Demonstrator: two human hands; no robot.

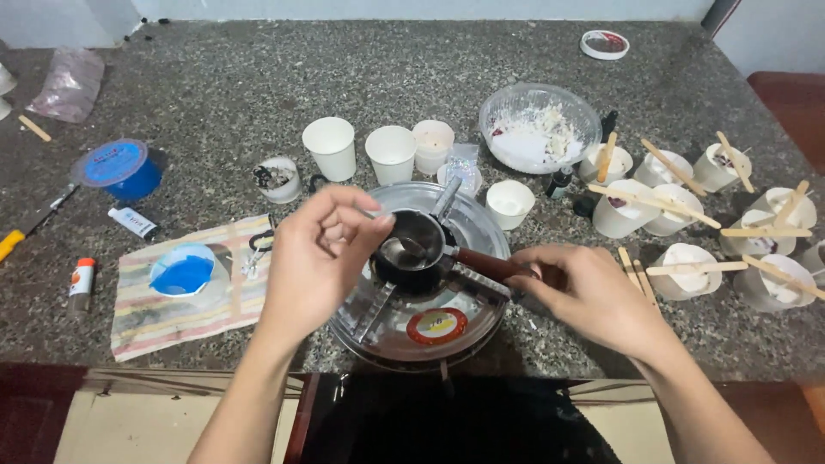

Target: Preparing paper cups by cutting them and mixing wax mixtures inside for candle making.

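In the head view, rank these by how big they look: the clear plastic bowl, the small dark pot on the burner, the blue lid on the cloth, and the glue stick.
1. Clear plastic bowl, though it sits farther back.
2. Small dark pot.
3. Blue lid, close to the pot in apparent size, so this order is unsure.
4. Glue stick, clearly smallest.

A round red-and-yellow label [436, 326] sits on the stove's near edge; a crumpled clear bag [69, 82] lies far left.

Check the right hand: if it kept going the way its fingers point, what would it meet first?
The right hand points left along the brown handle it grips, so it would probably meet the small dark pot on the round burner first; depth is hard to judge.
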